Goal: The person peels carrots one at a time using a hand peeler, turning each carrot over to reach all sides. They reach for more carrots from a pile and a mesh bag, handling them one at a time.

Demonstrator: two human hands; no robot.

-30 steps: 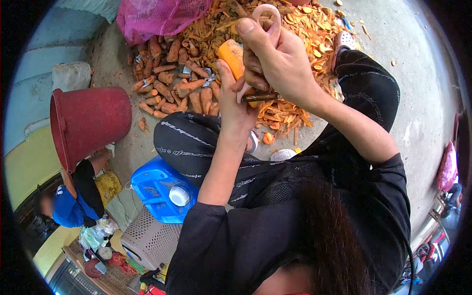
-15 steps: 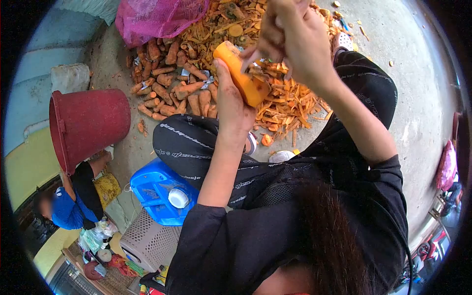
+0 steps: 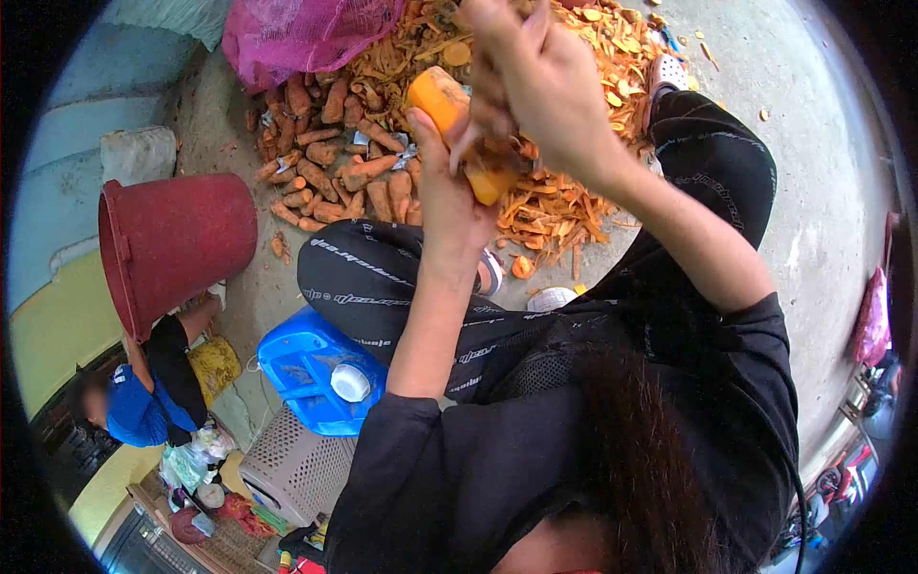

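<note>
A thick, mostly peeled orange carrot (image 3: 432, 94) is gripped in my left hand (image 3: 449, 187), whose thumb lies along its side. The carrot tilts, its upper end pointing up and left. My right hand (image 3: 540, 91) is closed and lies across the carrot's middle, smeared by motion; what its fingers hold is hidden. Under the hands, a heap of orange peelings (image 3: 559, 215) covers the floor. To the left lies a pile of unpeeled, soil-stained carrots (image 3: 335, 177).
A pink mesh sack (image 3: 306, 38) lies behind the carrots. At the left are a dark red bucket (image 3: 182, 244) on its side and a seated person in blue (image 3: 139, 407). A blue jerrycan (image 3: 306, 368) and a grey perforated crate (image 3: 292, 464) stand by my left leg.
My right hand has moved left and down over the carrot, covering its middle. The left hand keeps its hold, with the carrot shifted slightly left.
</note>
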